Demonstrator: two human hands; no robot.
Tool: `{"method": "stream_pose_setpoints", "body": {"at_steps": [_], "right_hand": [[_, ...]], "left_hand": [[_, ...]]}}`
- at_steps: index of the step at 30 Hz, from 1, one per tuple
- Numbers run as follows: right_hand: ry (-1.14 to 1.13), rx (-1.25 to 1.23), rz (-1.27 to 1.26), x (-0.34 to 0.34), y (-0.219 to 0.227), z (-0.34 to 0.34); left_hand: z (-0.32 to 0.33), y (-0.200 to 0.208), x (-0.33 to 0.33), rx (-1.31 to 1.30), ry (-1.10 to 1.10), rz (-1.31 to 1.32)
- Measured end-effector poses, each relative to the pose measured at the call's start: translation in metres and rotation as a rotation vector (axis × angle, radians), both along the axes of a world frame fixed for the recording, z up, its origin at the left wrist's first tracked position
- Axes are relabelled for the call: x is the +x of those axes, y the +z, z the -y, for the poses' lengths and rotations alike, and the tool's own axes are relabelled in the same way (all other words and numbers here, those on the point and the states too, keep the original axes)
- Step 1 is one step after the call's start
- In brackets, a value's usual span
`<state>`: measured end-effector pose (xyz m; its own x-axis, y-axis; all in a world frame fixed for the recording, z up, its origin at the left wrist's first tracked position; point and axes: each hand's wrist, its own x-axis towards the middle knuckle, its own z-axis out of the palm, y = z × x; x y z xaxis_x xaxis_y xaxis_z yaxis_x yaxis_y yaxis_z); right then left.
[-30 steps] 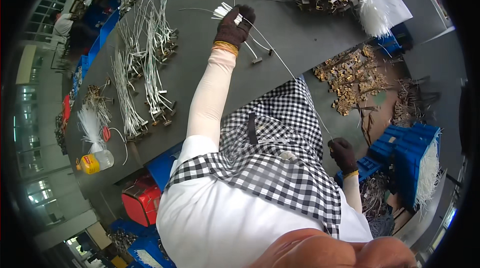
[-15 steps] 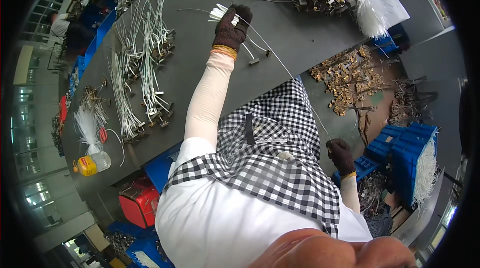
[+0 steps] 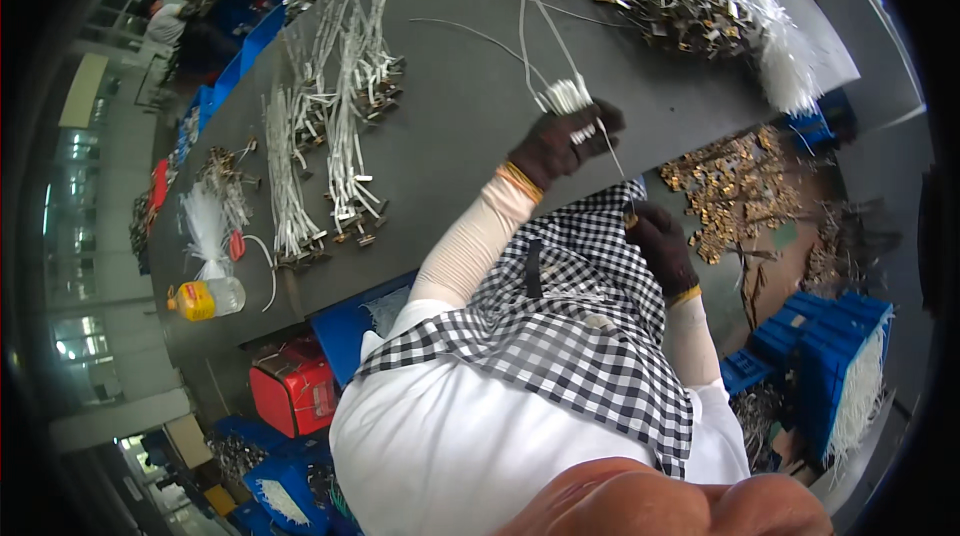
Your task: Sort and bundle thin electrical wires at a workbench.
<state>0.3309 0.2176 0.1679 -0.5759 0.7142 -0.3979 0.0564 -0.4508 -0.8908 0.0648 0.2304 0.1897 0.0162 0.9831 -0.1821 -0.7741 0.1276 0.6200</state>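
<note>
Two gloved hands work one thin white wire (image 3: 608,141): left hand (image 3: 560,144) fingers are clenched around a bundle of white wire ends (image 3: 568,96) above the grey bench (image 3: 450,106), right hand (image 3: 655,241) fingers pinch the wire's lower end. It runs taut, steeply slanted, its top toward the bench. A hard tug could slip it free.

Long grey workbench (image 3: 450,126), blue crates (image 3: 830,356), windows (image 3: 75,236) at left
</note>
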Motion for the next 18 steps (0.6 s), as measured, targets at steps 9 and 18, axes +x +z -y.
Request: {"method": "stream_pose_setpoints", "body": {"at_steps": [9,18], "right_hand": [[0.016,0.157,-0.299,-0.105,0.058,-0.026],[0.037,0.114,-0.301,-0.11,0.035,-0.046]], "left_hand": [[0.053,0.021,-0.012,0.341,0.011,-1.26],[0.027,0.015,-0.018,0.266,0.195,-0.883]]}}
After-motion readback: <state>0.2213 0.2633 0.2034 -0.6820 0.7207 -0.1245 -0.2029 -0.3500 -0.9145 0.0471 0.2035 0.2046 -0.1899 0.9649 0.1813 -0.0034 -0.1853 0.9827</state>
